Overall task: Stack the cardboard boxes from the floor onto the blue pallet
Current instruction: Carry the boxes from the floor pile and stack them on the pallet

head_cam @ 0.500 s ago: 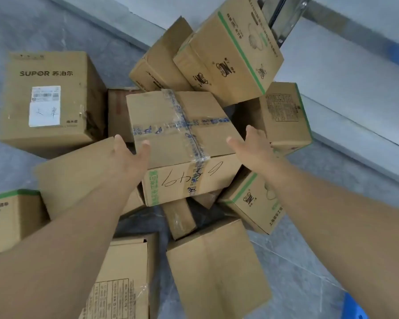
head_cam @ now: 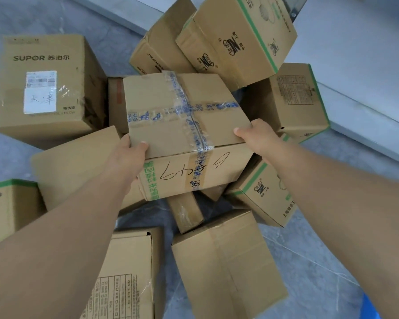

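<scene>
Taped box gripped between left hand and right hand

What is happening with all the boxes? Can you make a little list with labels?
held box: taped box with blue-printed tape crossing its top
left hand: grips the near left corner, thumb on top
right hand: grips the near right corner, thumb on top
around it: more cardboard boxes, among them a SUPOR box
floor: grey
</scene>
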A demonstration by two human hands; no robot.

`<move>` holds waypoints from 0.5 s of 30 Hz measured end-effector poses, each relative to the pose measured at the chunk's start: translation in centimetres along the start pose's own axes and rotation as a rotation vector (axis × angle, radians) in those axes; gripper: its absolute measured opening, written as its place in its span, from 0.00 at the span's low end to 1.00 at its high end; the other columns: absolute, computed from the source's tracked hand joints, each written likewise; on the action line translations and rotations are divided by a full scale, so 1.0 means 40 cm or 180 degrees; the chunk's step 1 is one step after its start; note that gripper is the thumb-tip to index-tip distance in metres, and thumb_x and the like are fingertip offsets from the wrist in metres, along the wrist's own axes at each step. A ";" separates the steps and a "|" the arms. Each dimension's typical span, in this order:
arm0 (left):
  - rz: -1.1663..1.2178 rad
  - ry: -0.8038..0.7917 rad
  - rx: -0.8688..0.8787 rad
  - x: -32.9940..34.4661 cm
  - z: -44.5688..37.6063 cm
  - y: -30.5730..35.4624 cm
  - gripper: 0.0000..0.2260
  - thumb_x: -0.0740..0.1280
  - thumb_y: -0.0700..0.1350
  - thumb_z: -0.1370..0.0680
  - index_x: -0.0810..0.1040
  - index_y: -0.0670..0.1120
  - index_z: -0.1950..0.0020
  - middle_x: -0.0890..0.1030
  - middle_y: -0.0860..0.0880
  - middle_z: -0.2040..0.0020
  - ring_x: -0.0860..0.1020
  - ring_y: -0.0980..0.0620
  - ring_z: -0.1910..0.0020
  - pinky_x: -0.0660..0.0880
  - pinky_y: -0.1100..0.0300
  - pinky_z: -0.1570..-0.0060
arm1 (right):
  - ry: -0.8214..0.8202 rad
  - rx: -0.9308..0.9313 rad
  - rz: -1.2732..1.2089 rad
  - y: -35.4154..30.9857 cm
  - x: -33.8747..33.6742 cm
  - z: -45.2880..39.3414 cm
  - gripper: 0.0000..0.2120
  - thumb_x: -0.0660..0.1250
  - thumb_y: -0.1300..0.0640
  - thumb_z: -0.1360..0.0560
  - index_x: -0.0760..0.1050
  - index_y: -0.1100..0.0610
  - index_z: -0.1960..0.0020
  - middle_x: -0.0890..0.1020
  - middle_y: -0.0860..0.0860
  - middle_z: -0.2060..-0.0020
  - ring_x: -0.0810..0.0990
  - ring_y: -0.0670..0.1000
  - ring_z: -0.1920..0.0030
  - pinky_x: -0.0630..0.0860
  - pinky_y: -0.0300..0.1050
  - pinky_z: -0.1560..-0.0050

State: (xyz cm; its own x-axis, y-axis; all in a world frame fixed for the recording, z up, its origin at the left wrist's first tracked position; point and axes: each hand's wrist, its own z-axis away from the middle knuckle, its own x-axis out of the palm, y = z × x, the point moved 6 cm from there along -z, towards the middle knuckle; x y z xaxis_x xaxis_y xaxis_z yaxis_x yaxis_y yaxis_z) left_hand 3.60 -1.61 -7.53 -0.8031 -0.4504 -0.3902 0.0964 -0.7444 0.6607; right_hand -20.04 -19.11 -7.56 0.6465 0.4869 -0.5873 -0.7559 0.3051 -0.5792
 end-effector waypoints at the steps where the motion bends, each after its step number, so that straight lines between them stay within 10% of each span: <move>1: 0.0016 0.0011 -0.0006 -0.012 0.017 0.001 0.05 0.58 0.49 0.20 0.70 0.55 0.45 0.78 0.52 0.56 0.77 0.53 0.58 0.71 0.57 0.65 | -0.0001 -0.0017 0.0024 -0.011 -0.009 0.022 0.21 0.65 0.50 0.25 0.68 0.59 0.37 0.77 0.54 0.47 0.76 0.52 0.53 0.68 0.40 0.66; 9: 0.0167 0.0109 0.0004 -0.142 0.211 0.059 0.18 0.60 0.44 0.20 0.66 0.55 0.31 0.78 0.48 0.44 0.78 0.46 0.48 0.75 0.47 0.45 | -0.0167 0.0159 -0.0254 -0.065 -0.083 0.242 0.27 0.70 0.53 0.28 0.63 0.60 0.35 0.77 0.57 0.45 0.79 0.57 0.48 0.77 0.55 0.46; 15: 0.0153 -0.0016 0.0230 -0.213 0.396 0.134 0.21 0.59 0.38 0.20 0.64 0.51 0.29 0.74 0.49 0.45 0.75 0.47 0.51 0.73 0.51 0.50 | -0.0186 0.0500 -0.0807 -0.040 -0.149 0.471 0.28 0.74 0.55 0.31 0.68 0.61 0.35 0.78 0.56 0.44 0.78 0.56 0.45 0.73 0.54 0.40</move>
State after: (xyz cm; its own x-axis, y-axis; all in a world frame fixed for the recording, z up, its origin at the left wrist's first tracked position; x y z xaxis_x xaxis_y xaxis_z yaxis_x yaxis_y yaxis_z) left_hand 1.64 6.03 9.50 -0.8014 -0.4823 -0.3539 0.0924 -0.6843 0.7233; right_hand -24.60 -7.09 7.51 0.8131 0.4238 -0.3990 -0.5807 0.5435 -0.6061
